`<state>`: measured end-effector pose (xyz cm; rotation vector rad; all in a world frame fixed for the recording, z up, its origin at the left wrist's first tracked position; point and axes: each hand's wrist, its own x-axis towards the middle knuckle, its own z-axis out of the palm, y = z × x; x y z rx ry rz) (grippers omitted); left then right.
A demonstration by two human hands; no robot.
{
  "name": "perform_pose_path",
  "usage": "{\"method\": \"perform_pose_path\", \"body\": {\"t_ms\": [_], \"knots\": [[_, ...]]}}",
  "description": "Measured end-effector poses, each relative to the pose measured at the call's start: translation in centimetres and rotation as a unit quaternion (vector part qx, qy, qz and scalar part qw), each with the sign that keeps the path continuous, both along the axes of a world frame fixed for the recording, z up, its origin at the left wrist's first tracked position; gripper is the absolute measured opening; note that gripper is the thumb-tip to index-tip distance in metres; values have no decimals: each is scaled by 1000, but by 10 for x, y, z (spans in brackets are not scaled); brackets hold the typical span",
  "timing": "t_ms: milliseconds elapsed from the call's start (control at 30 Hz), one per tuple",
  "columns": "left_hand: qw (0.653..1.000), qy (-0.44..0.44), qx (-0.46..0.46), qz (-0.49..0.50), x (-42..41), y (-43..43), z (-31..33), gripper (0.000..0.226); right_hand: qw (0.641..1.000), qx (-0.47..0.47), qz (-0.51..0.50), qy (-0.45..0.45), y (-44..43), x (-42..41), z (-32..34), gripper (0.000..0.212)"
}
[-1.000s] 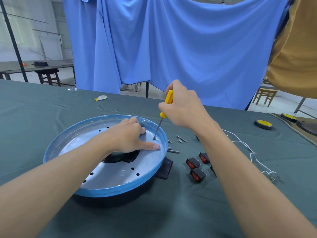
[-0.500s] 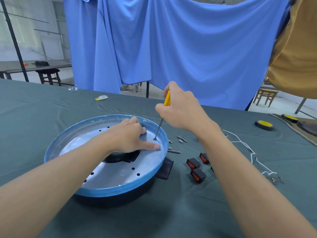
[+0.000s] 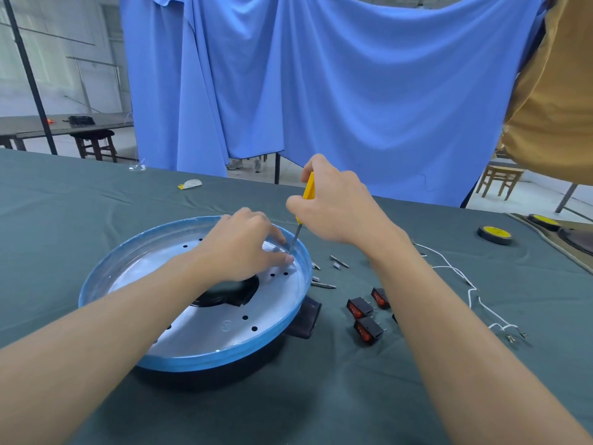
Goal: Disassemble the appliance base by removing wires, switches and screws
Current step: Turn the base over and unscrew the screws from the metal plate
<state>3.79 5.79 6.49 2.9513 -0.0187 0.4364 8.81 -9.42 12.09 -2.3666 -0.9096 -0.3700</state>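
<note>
Sitting on table: appliance base (image 3: 199, 359), round, blue rim, silver holed plate on top with a dark cut-out in the middle; centre-left on the green-covered table (image 3: 64, 220), close in front of the person.
Base handle: black tab (image 3: 308, 319) sticking out on the base's right side.
Screwdriver: yellow handle, thin metal shaft (image 3: 296, 234), tilted; tip down on the plate's far-right part, just inside the rim.
Right hand: right hand (image 3: 337, 210) wrapped round the screwdriver handle, fingers curled tight on it, above the rim.
Left hand: left hand (image 3: 244, 248) over the plate, fingers bent and bunched toward the screwdriver tip, thumb tip just beside it; can't tell if it pinches anything.
Screws: loose metal bits (image 3: 338, 261) on the cloth just right of the rim.
Switches: three black switches (image 3: 361, 308) with red rockers, close together, right of the base.
Wires: white wires (image 3: 462, 277) lying further right, partly behind the right forearm.
Tape: black-and-yellow roll (image 3: 494, 234) at far right.
Far edge: small white-yellow item (image 3: 190, 184) on the cloth.
Background: blue drape (image 3: 353, 91) hanging behind the table; wooden stool (image 3: 499, 181) at right.
</note>
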Motion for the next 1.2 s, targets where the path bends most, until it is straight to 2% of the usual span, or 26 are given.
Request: {"method": "perform_pose_path", "body": {"t_ms": [100, 200, 300, 467, 667, 900, 1000, 1100, 1200], "knots": [[995, 14, -90, -36, 0, -1, -2, 15, 1000, 1, 8, 3, 0, 1, 0, 26], [993, 22, -103, -42, -1, -4, -4, 9, 999, -14, -4, -34, 0, 1, -2, 33], [992, 13, -119, -35, -1, -7, -4, 7, 999, -8, 1, -48, 0, 0, 0, 23], [991, -4, -129, -26, -1, -9, -4, 9, 996, 72, -17, -41, -7, 2, 12, 19], [996, -29, -86, -28, -1, -11, -5, 12, 993, 114, -34, -20, -16, 8, 17, 19], [987, -69, -141, -20, -1, -8, -1, 11, 980, 197, -39, 9, -19, 11, 21, 21], [977, -91, -192, -5, 0, -5, 1, 12, 979, 199, -32, 25, -21, 14, 21, 28], [966, -121, -230, 2, 0, -5, 5, 20, 978, 188, -13, 85, -21, 21, 16, 31], [956, -141, -258, -5, 0, -6, 5, 23, 984, 135, -1, 116, -19, 25, 4, 25]]}}
